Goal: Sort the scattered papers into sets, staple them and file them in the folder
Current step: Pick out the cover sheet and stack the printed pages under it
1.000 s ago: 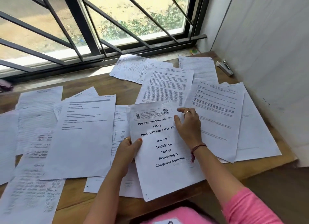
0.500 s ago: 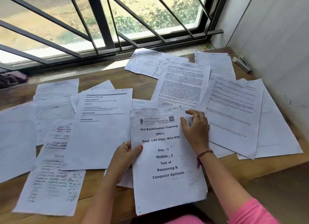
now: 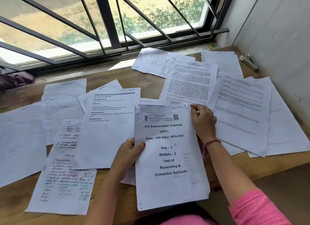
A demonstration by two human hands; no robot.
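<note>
A person in pink sleeves sits at a wooden desk (image 3: 151,80) under a barred window, with printed and handwritten sheets scattered across it.

Compared with a second ago, the cover sheet (image 3: 169,157), headed "Pre Examination Training", has come free of the pile. Earlier it lay flat among the other papers. Now its near end hangs out past the desk edge toward the person, and it has been drawn nearer to them. That suggests the first sheet of a set has been picked out, so sorting has only begun. Stapling and filing are not yet started, and I see no folder.

The left hand (image 3: 129,157) grips the sheet's left edge, thumb curled over the printed face and fingers behind. The right hand (image 3: 203,122) pinches the sheet's top right corner, close to a handwritten note reading "Section 1".

The sheet is in portrait position. Its long axis runs from the person toward the window, and the top edge leans slightly left. The heading end points away from the person, so the text reads upright for them.

Just behind it lies a sheet marked "Section 3" (image 3: 161,101). A stapler (image 3: 250,62) rests at the desk's far right corner, beside the wall, well apart from both hands.
</note>
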